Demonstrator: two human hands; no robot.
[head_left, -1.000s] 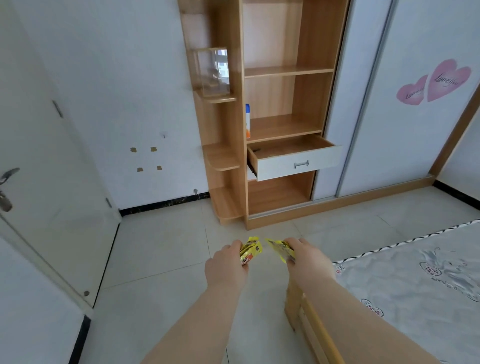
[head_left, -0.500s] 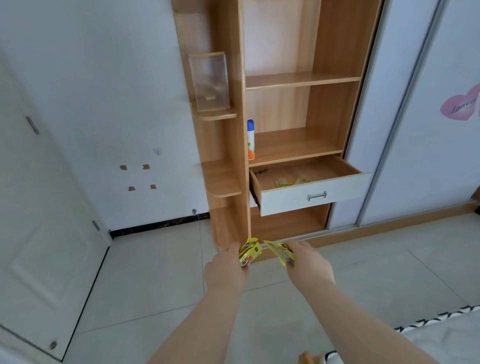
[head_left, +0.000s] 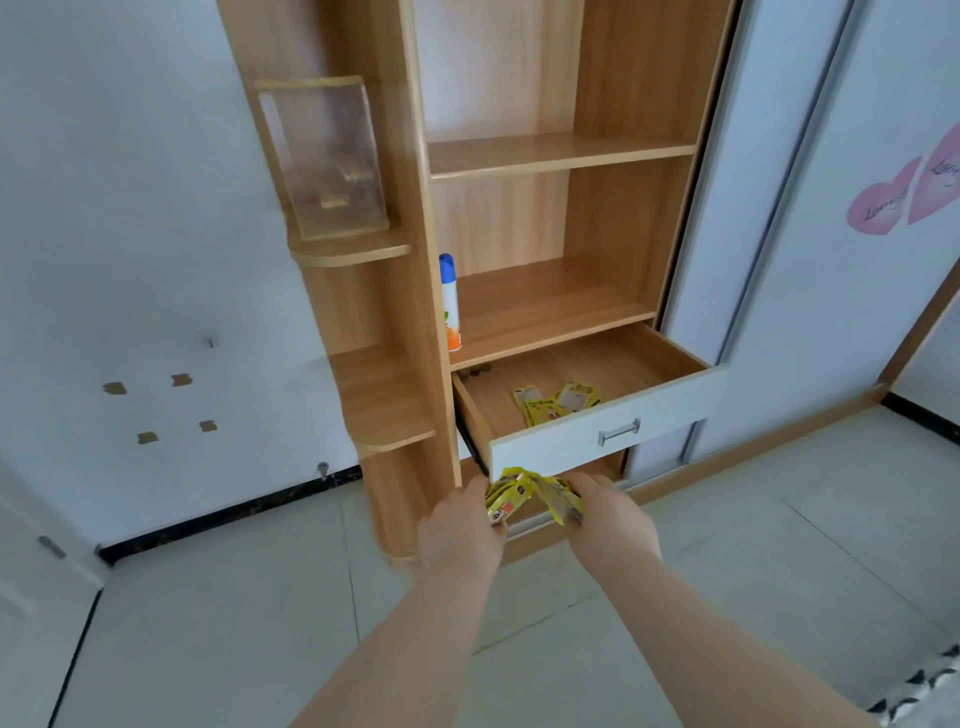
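My left hand (head_left: 460, 525) grips a yellow packet (head_left: 505, 496), and my right hand (head_left: 610, 517) grips another yellow packet (head_left: 558, 499). Both hands are held close together just below the white front of an open drawer (head_left: 561, 441) in a wooden shelf unit (head_left: 545, 312). Inside the drawer lie more yellow packets (head_left: 556, 401) near its front wall. The fingers of both hands are mostly hidden behind the knuckles.
A blue-capped spray can (head_left: 449, 301) stands on the shelf above the drawer. A clear box (head_left: 330, 158) sits on a curved side shelf. White sliding wardrobe doors (head_left: 810, 208) with pink heart stickers are to the right. A patterned bed edge (head_left: 924, 691) shows at bottom right.
The view has closed in on the shelf unit, and the open drawer with its packets now sits just above my hands. Both hands keep their grip on the yellow packets.
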